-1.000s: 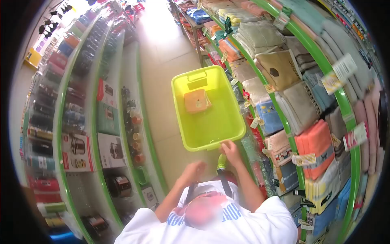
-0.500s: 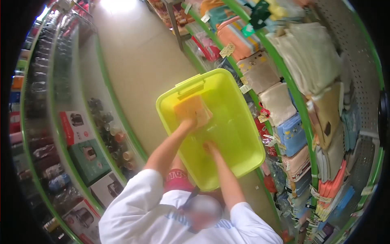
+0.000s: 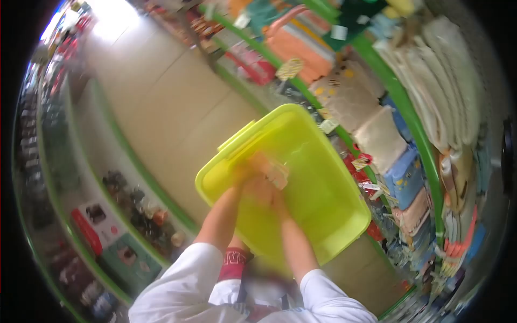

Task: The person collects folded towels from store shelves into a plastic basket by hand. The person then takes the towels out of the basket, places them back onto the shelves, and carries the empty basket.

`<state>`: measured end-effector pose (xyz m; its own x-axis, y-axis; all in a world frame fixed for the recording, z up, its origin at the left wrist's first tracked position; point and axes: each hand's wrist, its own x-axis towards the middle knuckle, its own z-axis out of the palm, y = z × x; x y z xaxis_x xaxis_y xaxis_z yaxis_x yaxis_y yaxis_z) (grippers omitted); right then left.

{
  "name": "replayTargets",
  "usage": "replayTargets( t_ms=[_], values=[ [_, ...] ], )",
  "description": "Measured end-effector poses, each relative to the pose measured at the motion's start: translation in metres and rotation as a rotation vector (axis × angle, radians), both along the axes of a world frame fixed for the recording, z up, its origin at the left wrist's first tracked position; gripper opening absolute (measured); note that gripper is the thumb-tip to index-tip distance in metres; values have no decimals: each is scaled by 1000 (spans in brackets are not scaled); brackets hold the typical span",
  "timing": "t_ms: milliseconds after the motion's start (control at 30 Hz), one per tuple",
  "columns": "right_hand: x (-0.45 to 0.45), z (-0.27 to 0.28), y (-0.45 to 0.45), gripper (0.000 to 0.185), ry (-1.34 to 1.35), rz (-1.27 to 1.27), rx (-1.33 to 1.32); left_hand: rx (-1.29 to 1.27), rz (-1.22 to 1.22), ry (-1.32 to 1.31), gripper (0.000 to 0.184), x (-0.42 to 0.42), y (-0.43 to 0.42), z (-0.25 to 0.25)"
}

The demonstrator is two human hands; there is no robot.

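A lime-green plastic bin (image 3: 318, 204) stands tilted in front of me, and both my hands reach inside it. A small flat orange-pink piece with a pale end, perhaps a folded cloth (image 3: 276, 173), is near the bin's far left wall. My left hand (image 3: 249, 180) is at this piece and seems to grip it, though motion smears the fingers. Close beside it, my right hand (image 3: 269, 194) meets the near side of the piece. Its fingers are blurred and partly hidden.
Shelves with green edges line both sides of the aisle. Folded towels (image 3: 379, 142) with hanging tags fill the right shelves. Boxed goods (image 3: 102, 226) and small wrapped items stand on the left. Tiled floor (image 3: 167, 102) runs ahead to a bright area.
My right hand has moved up and left from the bin's middle to join my left hand at the orange piece. The view has turned, and the bin appears lower and rotated.
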<state>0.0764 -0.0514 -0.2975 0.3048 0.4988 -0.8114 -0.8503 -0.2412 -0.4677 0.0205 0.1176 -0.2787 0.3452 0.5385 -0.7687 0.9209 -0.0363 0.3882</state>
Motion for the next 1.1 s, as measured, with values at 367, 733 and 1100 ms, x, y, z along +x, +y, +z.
replayTargets(
  t_ms=[367,733,1100],
  values=[
    [42,82,-73,58,203,-67,-17,-511,-132,173,62,28,-21,37],
    [31,271,-243,65,-465,-242,335,-774,45,-488,49,23,-160,256],
    [-35,334,-617,60,-385,-562,325,-1090,-100,-281,48,38,-518,319]
  ],
)
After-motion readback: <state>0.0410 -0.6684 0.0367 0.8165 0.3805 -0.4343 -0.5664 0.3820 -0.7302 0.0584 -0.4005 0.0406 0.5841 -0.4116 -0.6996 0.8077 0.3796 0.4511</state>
